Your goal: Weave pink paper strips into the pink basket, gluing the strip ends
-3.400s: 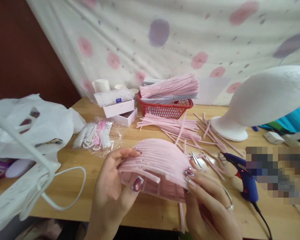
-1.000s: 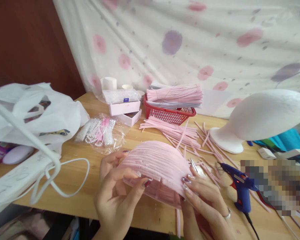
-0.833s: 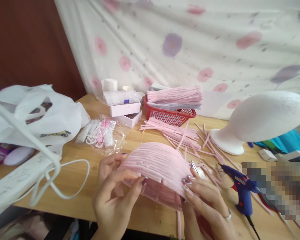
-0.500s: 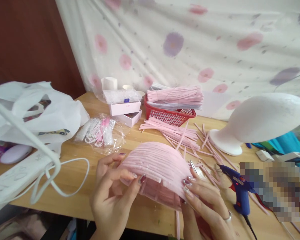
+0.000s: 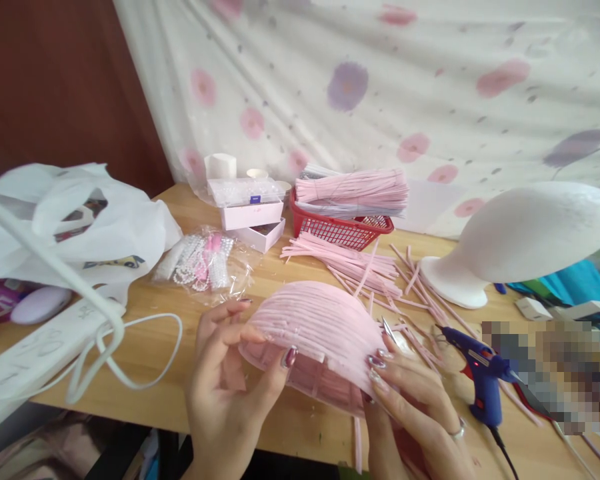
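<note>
A pink dome-shaped cap (image 5: 314, 325) built of glued pink strips is held just above the wooden table's (image 5: 155, 360) front edge. My left hand (image 5: 230, 393) grips its left rim, thumb pressed on the outside and fingers curled behind. My right hand (image 5: 410, 413) holds the right rim with fingertips on the outer strips; a ring shows on one finger. The cap's open underside with cross ribs faces me. A loose pink strip (image 5: 357, 445) hangs below the cap.
A blue glue gun (image 5: 480, 381) lies right of my hands, beside scattered pink strips (image 5: 375, 273). A red basket (image 5: 341, 228) of strips, pink boxes (image 5: 253, 217), a white foam head form (image 5: 525, 237), a bead packet (image 5: 203, 263), a white bag (image 5: 80, 227) and a power strip (image 5: 35, 353) surround them.
The cap has been tipped slightly so its underside shows more, and my left thumb has shifted along the rim. Both hands keep their hold throughout.
</note>
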A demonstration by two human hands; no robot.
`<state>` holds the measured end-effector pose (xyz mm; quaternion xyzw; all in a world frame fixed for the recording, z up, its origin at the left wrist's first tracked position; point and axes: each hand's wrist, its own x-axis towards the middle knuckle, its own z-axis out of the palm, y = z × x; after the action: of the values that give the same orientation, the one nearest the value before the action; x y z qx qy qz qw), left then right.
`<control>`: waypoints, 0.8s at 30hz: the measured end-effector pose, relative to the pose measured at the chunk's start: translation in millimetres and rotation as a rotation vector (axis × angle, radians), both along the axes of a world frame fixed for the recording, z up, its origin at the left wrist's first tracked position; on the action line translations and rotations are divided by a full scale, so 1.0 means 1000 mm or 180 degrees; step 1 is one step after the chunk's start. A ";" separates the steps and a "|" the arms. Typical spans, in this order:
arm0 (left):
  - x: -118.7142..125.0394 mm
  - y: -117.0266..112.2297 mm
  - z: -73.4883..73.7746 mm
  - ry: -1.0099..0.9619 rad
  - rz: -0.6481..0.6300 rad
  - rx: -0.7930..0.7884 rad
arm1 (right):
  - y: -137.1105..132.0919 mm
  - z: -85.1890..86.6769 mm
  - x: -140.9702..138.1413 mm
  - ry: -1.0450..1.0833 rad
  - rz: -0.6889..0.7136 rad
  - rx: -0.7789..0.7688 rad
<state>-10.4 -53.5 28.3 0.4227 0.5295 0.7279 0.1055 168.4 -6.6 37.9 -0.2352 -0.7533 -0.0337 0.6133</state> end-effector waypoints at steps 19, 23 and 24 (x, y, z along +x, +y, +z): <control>0.033 -0.005 0.006 -0.1429 0.0021 -0.0061 | -0.013 -0.007 0.000 0.0069 -0.0071 -0.0037; 0.031 -0.005 0.001 -0.1289 -0.0007 -0.0065 | -0.012 -0.010 -0.001 0.0140 -0.0028 0.0014; 0.032 -0.005 0.001 -0.1280 0.0001 -0.0062 | -0.012 -0.010 -0.001 0.0153 -0.0018 0.0040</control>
<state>21.3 -58.6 28.8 0.2677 0.5048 0.7925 0.2131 167.1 -18.4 27.5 -0.2341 -0.7375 -0.0346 0.6325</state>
